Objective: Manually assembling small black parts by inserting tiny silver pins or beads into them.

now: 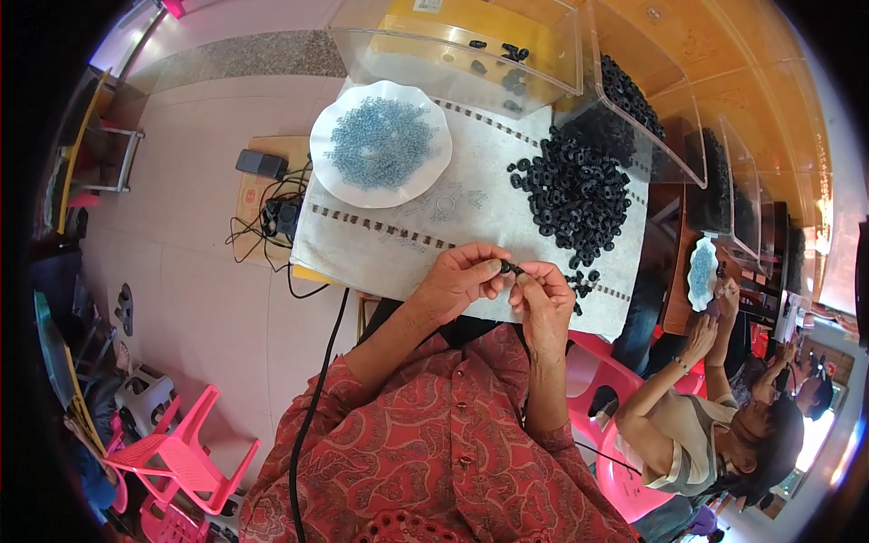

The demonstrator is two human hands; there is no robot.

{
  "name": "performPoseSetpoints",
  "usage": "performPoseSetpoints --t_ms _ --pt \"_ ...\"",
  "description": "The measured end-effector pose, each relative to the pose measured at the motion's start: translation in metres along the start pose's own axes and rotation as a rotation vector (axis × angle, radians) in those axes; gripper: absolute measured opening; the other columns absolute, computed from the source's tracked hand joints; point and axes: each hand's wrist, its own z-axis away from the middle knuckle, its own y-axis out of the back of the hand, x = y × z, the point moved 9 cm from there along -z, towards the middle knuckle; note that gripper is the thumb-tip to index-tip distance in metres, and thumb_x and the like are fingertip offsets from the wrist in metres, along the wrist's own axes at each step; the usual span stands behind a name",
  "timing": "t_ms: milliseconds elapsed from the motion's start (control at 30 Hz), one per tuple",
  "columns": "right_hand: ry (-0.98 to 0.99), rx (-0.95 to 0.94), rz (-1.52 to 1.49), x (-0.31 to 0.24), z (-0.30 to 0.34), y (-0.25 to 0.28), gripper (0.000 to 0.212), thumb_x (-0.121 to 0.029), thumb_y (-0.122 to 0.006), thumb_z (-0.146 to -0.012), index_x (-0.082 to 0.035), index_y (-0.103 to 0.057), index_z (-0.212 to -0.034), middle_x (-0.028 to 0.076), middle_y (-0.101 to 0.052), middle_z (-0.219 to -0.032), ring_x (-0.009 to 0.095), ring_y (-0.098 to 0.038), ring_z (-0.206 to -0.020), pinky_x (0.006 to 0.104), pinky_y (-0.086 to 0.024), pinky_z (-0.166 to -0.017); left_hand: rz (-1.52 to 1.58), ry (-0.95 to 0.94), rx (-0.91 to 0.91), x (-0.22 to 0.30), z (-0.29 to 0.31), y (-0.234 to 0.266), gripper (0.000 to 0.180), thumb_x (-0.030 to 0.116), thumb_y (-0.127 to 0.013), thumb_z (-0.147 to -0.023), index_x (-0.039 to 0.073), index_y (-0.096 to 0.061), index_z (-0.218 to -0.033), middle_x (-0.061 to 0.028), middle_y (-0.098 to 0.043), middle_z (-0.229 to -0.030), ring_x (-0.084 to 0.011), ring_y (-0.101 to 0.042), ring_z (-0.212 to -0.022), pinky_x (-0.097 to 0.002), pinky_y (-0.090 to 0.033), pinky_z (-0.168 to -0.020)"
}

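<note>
Close in front of me, my left hand (pixel 460 282) and my right hand (pixel 543 300) meet over the near edge of the cloth-covered table. Between their fingertips is a small black plastic part (pixel 510 268); each hand pinches one end of it. Just beyond and to the right lies a heap of similar black parts (pixel 579 195), with a few strays (pixel 582 282) next to my right hand. At the far left of the cloth (pixel 362 258) stands a white plate with a wavy rim (pixel 319 172), heaped with tiny translucent bluish pieces (pixel 380 140).
A clear plastic bin (pixel 453 50) with a few black parts stands at the back; another clear bin (pixel 674 149) holds many more. Left of the table are tangled black cables (pixel 279 213) and pink chairs (pixel 195 452). At right, a co-worker (pixel 697 425) handles parts beside another plate (pixel 701 271).
</note>
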Motion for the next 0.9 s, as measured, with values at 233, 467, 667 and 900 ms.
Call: performPoseSetpoints --t_ms 233,467,667,900 --pt "0.040 -0.001 0.094 -0.007 0.002 0.001 0.013 0.002 -0.058 -0.087 0.001 -0.065 -0.098 0.005 -0.065 -0.081 0.007 -0.057 -0.060 0.0190 -0.042 -0.052 -0.090 -0.035 0.067 0.003 0.002 0.002 0.019 0.005 -0.057 -0.094 0.000 -0.063 -0.112 -0.0050 -0.066 -0.088 -0.0109 -0.060 -0.071 -0.0247 -0.049 -0.065" --pt "0.052 -0.013 0.191 -0.007 0.002 0.002 0.013 0.001 -0.060 -0.087 -0.001 -0.065 -0.099 0.003 -0.065 -0.079 0.006 -0.058 -0.060 0.0187 -0.042 -0.052 -0.240 -0.063 0.101 0.005 0.003 0.003 0.018 0.005 -0.057 -0.094 0.001 -0.064 -0.110 -0.0047 -0.066 -0.086 -0.0101 -0.061 -0.071 -0.0237 -0.052 -0.065" --pt "0.054 0.027 0.278 -0.007 0.002 0.005 0.010 -0.001 -0.061 -0.088 -0.001 -0.065 -0.097 0.003 -0.066 -0.079 0.006 -0.060 -0.059 0.0180 -0.043 -0.050 -0.420 -0.102 0.105 0.008 0.003 0.003 0.017 0.004 -0.058 -0.093 0.001 -0.065 -0.108 -0.0051 -0.066 -0.086 -0.0093 -0.061 -0.070 -0.0234 -0.052 -0.065" --pt "-0.019 -0.005 0.303 -0.002 0.000 0.008 0.008 -0.001 -0.061 -0.087 -0.002 -0.064 -0.095 0.004 -0.066 -0.076 0.007 -0.061 -0.059 0.0177 -0.044 -0.049 -0.570 -0.138 0.071 0.014 0.005 -0.007 0.016 0.005 -0.058 -0.094 -0.001 -0.064 -0.108 -0.0055 -0.066 -0.086 -0.0087 -0.062 -0.071 -0.0237 -0.053 -0.066"
